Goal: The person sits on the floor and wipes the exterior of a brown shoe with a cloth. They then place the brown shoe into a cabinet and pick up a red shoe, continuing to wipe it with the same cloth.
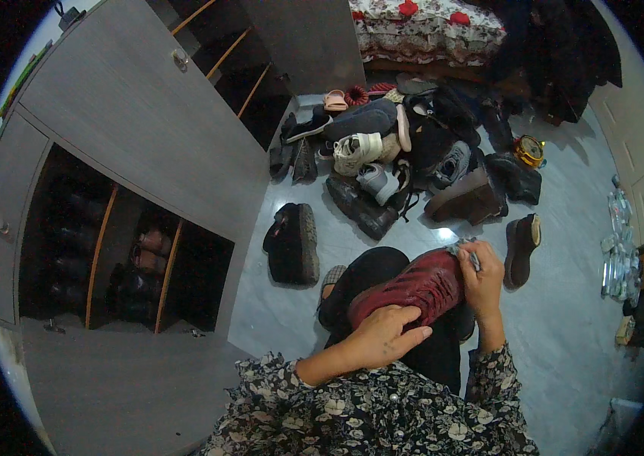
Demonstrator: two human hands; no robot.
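A dark red lace-up shoe [407, 288] lies across my lap, tilted, its far end up to the right. My left hand [390, 333] grips the shoe at its near side, with the thumb over the opening. At the far end my right hand [481, 271] holds a grey-blue cloth [464, 251] against the shoe. The palm side of my left hand and part of the cloth are hidden. On the floor to the left lies a black shoe [293, 245] on its side, and a brown shoe [521, 251] with a pale lining lies to the right.
A heap of shoes and boots [379, 148] covers the floor ahead. To the left stands a grey shoe cabinet [145, 131] with open compartments holding several shoes. A yellow round clock [528, 151] lies beyond the heap. Plastic bottles [618, 251] line the right wall. A bed with a floral cover [430, 34] is behind.
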